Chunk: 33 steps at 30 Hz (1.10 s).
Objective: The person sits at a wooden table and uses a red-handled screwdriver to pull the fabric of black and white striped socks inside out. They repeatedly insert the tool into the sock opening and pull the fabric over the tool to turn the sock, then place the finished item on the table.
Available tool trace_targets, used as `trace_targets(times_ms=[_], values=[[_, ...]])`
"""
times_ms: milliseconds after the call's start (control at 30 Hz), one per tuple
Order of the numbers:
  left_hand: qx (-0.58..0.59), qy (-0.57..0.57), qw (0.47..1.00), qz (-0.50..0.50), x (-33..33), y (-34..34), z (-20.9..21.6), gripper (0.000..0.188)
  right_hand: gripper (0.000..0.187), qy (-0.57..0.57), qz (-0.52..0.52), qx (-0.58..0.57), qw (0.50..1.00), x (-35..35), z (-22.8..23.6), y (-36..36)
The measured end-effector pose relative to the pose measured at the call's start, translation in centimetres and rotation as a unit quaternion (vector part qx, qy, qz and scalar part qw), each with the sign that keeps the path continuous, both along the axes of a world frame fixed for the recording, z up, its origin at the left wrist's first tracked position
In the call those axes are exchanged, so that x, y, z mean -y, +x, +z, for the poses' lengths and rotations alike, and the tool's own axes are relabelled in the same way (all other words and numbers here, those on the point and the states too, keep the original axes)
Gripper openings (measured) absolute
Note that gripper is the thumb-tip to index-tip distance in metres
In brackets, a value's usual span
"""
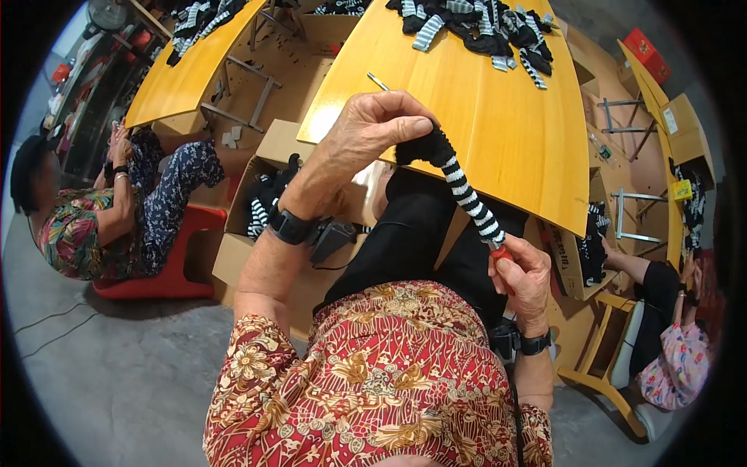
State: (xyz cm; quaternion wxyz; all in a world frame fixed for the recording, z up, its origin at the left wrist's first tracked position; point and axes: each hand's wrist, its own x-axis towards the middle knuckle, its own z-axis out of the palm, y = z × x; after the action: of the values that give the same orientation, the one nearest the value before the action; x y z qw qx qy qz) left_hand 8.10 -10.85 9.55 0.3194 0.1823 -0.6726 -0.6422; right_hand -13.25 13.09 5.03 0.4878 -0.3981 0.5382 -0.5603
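Observation:
A black knitted piece with a black-and-white striped, narrow tube [471, 201] stretches between my two hands, above my lap at the table's near edge. My left hand [389, 124] is closed, pinching its black upper end between thumb and fingers. My right hand [523, 274] is closed around the red handle [500, 252] of a tool at the tube's lower end; a bit of metal shows where handle and knit meet. The rest of the tool is hidden. A slim metal rod [377, 81] shows just beyond my left hand; whether I hold it I cannot tell.
On the yellow table [513, 148], a pile of black and striped knits [490, 31] lies at the far side. Cardboard boxes with more knits stand left [233, 253] and right [572, 265]. One person [93, 218] sits at left on a red chair [167, 268], another [677, 342] at right.

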Motion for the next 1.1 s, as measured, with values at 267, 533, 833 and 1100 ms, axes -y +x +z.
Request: trace_targets(times_ms=[267, 533, 833, 1100], values=[[0.044, -0.15, 0.962, 0.225, -1.9, -2.3, 0.9, 0.029, 0.041, -0.143, -0.106, -0.4, 0.899, 0.9, 2.3, 1.0], [-0.086, 0.172, 0.975, 0.116, -1.9, -3.0, -1.8, 0.028, 0.048, -0.231, -0.121, -0.532, 0.805, 1.6, 1.4, 2.4], [-0.17, 0.095, 0.954, 0.23, -3.4, -4.9, -3.2, 0.04, 0.032, -0.021, -0.081, 0.059, 0.995, 0.9, -0.2, 2.8], [-0.182, 0.122, 0.949, 0.228, -1.8, -4.3, -4.5, 0.042, 0.032, 0.034, -0.035, 0.28, 0.959, 1.8, -0.8, 2.6]])
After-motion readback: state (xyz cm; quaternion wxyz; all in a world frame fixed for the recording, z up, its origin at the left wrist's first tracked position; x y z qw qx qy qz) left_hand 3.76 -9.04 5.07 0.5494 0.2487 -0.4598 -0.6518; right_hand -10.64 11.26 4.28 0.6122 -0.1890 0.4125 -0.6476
